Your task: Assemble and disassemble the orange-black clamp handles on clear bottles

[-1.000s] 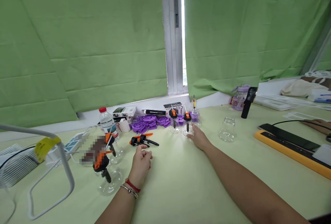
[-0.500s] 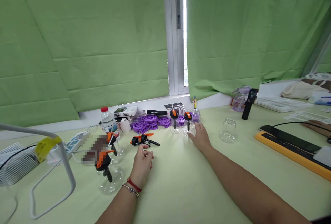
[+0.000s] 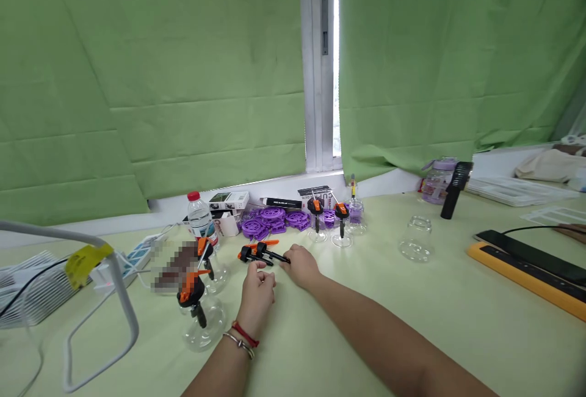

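- Two tops, black with orange levers, are seen in the head view lying close together on the table, in front of the purple parts.
- The left hand is held loosely half-curled just in front of them; nothing is seen gripped in it, and contact cannot be told.
- The right hand is placed at the tip of a black stem, its fingers drawn in; whether the stem is pinched cannot be told, since the fingertips are partly hidden.
- A light, stiff, plastic-like feel can be expected of the tops.
- They are probably best held by the broad cap; by the thin stem they might be twisted round, and the lever should be left unsqueezed.
- More care is likely needed by the clear jar, which looks smooth and breakable.
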`<state>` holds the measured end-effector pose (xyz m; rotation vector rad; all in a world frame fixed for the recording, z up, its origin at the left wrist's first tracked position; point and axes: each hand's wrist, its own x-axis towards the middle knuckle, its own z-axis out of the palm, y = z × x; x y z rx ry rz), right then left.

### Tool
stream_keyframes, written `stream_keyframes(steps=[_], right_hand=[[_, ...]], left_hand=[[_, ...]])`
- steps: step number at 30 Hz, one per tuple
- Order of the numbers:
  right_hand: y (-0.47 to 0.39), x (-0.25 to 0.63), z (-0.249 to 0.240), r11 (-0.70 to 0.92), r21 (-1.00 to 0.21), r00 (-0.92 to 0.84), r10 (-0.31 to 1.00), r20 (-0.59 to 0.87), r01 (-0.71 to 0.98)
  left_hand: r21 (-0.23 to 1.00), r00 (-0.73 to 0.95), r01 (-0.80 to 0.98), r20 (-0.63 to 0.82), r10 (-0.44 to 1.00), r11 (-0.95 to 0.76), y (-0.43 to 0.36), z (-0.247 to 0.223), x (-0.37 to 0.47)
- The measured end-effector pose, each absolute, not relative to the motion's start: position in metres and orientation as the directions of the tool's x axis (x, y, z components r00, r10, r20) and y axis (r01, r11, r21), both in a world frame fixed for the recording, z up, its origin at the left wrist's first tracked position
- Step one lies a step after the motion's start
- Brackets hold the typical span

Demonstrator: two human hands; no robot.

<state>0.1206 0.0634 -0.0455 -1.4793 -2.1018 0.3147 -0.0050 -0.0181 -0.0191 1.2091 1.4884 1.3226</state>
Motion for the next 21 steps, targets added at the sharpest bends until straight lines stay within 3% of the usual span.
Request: stream_keyframes(steps=[8,14,18,21], right_hand=[[0.064,0.135,-0.045,0.377,-0.578,-0.226,0.921,0.317,0.724],[0.035,0.150,-0.040,0.444,-0.606,-0.252,0.891,0.378,0.660],[0.008,0.164,-0.038,0.594,-0.521,-0.375,0.799,0.470,0.613],[-0.003,0.181,-0.036,0.702,-0.343,-0.530,0.703,0.474,0.624]], left_hand=[[0.992,-0.266,0.110,-0.026,0.964,0.057,-0.018,-0.016,-0.003],[0.989,-0.276,-0.135,-0.094,0.957,0.059,-0.016,-0.014,-0.007],[0.977,-0.130,-0.179,-0.137,0.982,0.113,-0.018,-0.012,-0.007],[0.984,-0.062,-0.119,-0.142,0.988,0.134,-0.021,-0.011,-0.005]])
